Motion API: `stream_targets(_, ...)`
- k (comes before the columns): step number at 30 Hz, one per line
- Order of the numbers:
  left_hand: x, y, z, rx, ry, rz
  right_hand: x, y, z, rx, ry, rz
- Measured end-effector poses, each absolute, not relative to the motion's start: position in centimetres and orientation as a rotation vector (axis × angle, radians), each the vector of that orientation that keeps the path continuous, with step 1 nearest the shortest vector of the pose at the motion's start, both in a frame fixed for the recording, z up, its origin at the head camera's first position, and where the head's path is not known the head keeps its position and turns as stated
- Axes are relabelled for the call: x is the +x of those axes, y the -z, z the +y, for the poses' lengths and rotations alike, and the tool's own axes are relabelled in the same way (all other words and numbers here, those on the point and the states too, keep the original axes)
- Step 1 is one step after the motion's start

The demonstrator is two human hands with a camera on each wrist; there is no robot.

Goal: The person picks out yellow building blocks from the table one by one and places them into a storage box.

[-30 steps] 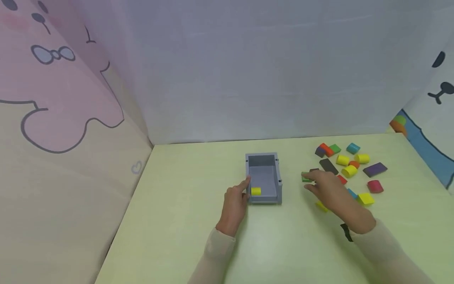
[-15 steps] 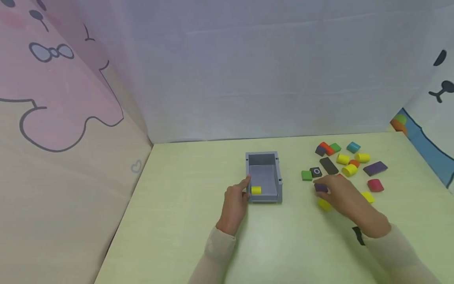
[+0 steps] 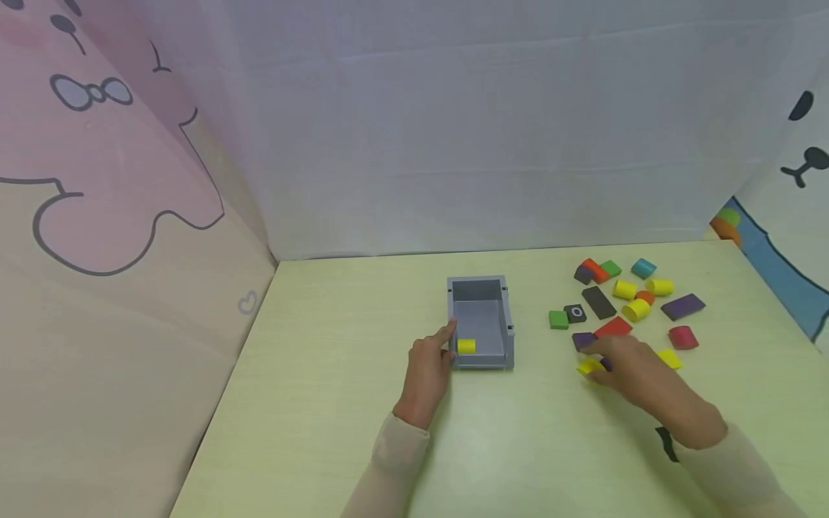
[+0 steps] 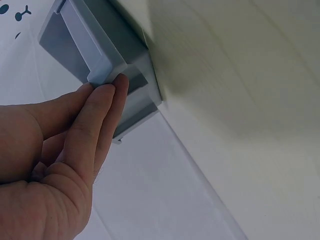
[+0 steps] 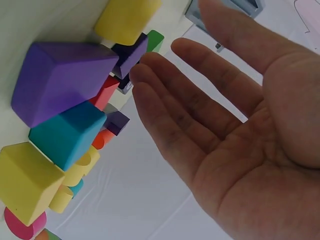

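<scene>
A grey open-topped box (image 3: 480, 360) stands mid-table with a yellow cylinder (image 3: 466, 346) inside. My left hand (image 3: 425, 378) pinches its left wall; the left wrist view shows thumb and fingertips together at the rim corner. My right hand (image 3: 637, 374) reaches low over the toy blocks, thumb and fingers apart. In the right wrist view its fingers are extended and the palm holds nothing. A yellow block (image 3: 588, 366) lies right at its thumb and fingertips. A purple block (image 3: 583, 341) sits just beyond the fingertips, and another purple block (image 5: 65, 80) is under the hand.
Around the right hand lie several more blocks: a green block (image 3: 558, 320), a black block with a ring mark (image 3: 575, 313), a dark plank (image 3: 599, 302), a red block (image 3: 613, 327) and a pink block (image 3: 683, 337). A pale curtain (image 3: 486, 144) hangs behind the table.
My right hand has moved from above the green block toward the right and nearer me, past the purple block to the yellow one. The left hand stays at the box.
</scene>
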State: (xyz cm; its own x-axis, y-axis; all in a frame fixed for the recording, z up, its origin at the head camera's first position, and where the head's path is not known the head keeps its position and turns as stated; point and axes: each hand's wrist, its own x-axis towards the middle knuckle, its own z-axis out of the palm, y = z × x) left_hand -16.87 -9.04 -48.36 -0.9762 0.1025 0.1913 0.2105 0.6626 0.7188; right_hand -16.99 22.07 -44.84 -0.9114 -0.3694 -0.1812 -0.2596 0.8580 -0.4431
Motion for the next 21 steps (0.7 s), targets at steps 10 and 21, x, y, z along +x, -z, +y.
stream_targets(10, -16.9, 48.5, -9.0, -0.246, 1.242, -2.747, -16.5, 45.8, 22.1, -0.509, 0.625, 2.796)
stream_targets(21, -16.9, 48.4, -9.0, -0.26, 1.192, -2.744, -16.1, 46.4, 22.0, -0.554, 0.602, 2.852)
